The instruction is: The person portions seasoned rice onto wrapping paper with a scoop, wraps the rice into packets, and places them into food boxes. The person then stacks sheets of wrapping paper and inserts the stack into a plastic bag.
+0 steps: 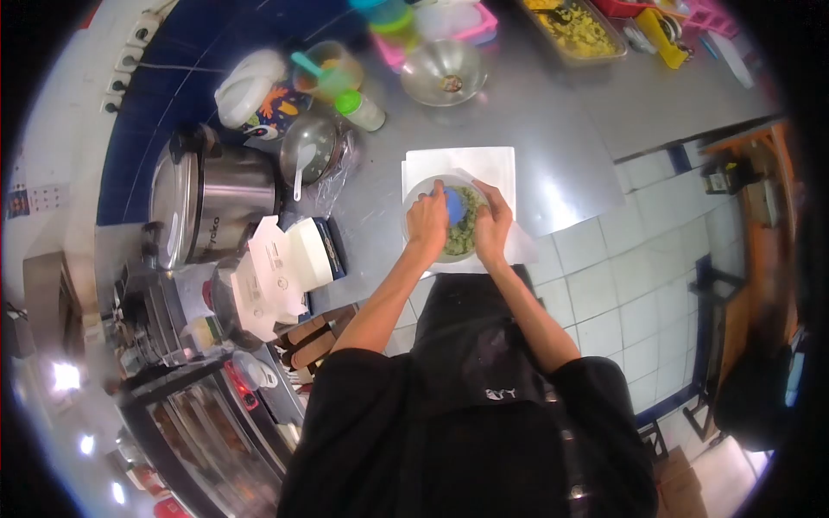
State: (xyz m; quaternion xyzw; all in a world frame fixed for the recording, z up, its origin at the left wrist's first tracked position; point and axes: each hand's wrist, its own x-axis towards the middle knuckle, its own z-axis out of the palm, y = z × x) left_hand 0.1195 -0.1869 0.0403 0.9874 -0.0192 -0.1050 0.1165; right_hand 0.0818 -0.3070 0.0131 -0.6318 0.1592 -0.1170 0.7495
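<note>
On white paper (466, 160) at the counter's near edge stands a pale round bowl (414, 194) with chopped green food (462, 235) inside. My left hand (427, 220) reaches over the bowl's left side, its fingers closed on a blue utensil (453, 207) whose exact kind is hard to make out. The blue part rests against the green food. Along the bowl's right side my right hand (492, 223) curls round the rim, with its fingertips partly hidden.
Behind the bowl is a metal bowl (423, 78) on the steel counter (553, 129). A tray of yellow food (579, 34) lies at the far right. To the left stand a large steel cooker (233, 198), a green-capped jar (367, 112) and an opened white carton (276, 268).
</note>
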